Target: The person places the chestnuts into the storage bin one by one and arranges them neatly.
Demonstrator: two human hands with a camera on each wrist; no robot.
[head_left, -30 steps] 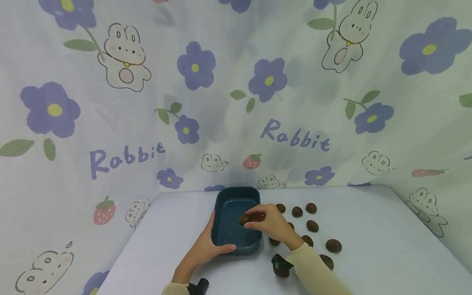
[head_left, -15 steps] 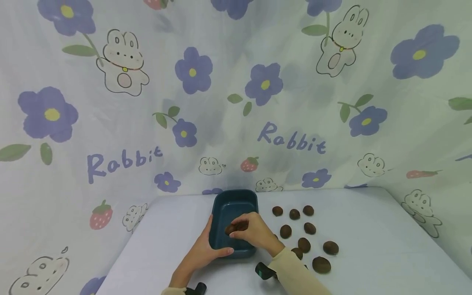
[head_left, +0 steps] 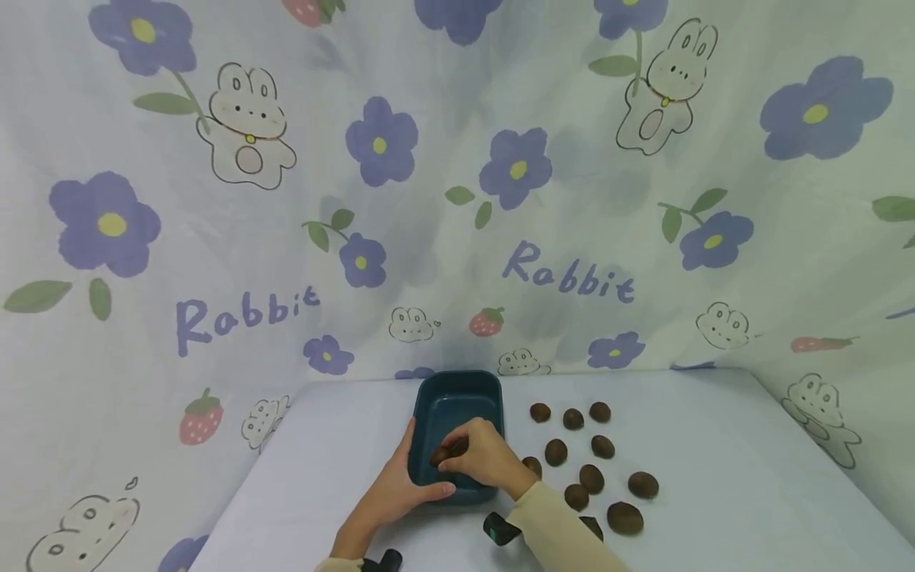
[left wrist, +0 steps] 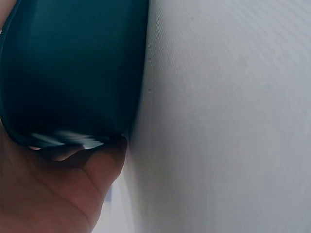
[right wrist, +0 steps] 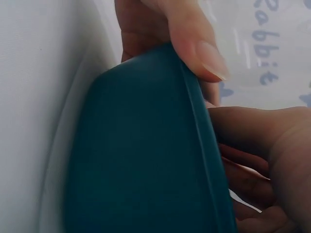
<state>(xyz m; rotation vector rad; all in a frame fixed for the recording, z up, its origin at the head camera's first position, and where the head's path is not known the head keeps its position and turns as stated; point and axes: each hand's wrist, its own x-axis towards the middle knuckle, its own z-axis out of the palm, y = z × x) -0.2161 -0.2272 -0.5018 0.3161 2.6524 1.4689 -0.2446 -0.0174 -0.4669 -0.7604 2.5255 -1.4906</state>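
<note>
A floral curtain (head_left: 429, 199) backs the desk (head_left: 336, 429). Left grip (head_left: 391, 481) holds the tray (head_left: 457, 407); right grip (head_left: 484, 454), pinching a nut (head_left: 439, 457) in or over it, has just shifted leftward, so the carry seems complete.

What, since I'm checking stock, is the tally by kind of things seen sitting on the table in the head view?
Brown rounded pieces, counting partly hidden ones: 11
Teal tray: 1
Total: 12
</note>
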